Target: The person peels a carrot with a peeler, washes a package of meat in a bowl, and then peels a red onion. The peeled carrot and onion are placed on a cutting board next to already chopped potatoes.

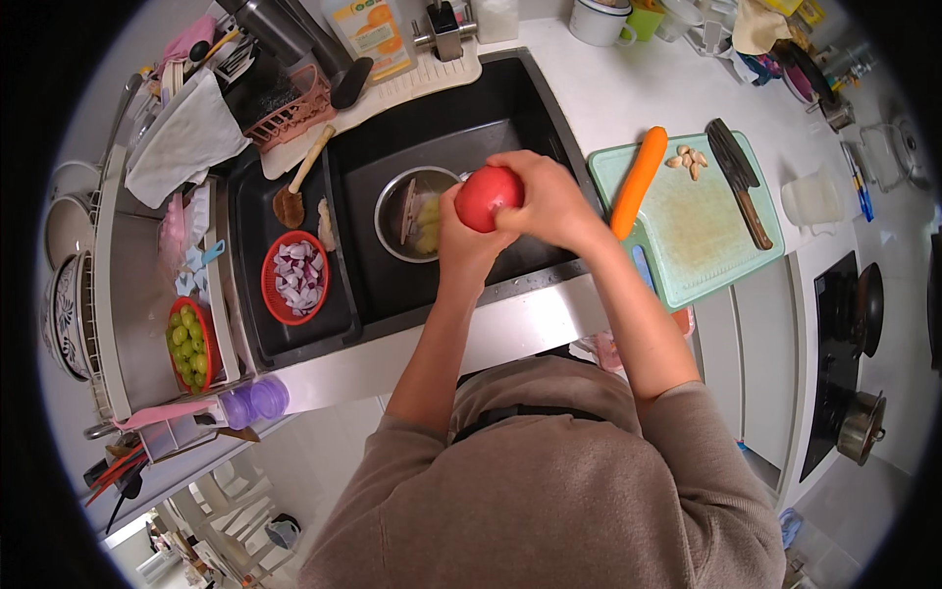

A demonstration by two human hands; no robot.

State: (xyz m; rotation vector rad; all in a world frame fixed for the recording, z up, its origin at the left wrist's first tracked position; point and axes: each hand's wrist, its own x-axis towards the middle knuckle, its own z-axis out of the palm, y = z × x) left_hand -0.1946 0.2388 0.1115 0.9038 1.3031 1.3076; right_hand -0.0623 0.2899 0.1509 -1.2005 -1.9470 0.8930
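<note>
Above the black sink (500, 254) I hold a smooth red tomato (489, 199) between both hands. My left hand (468, 258) cups it from below and the left, while my right hand (552, 193) wraps its right side and top. Just left of my hands, a round metal bowl (380, 221) stands in the sink with pale yellow-green pieces (427, 228) and a thin, long item in it. My left hand hides part of the bowl. In the shallow left tray, a red basket (266, 298) holds cut red onion (298, 276).
Right of the sink, a green cutting board (684, 213) carries a carrot (639, 182), garlic cloves (686, 157) and a kitchen knife (736, 173). A wooden-handled brush (310, 158) lies in the left tray. Green grapes (188, 344) fill a basket at far left. The faucet (445, 33) stands behind.
</note>
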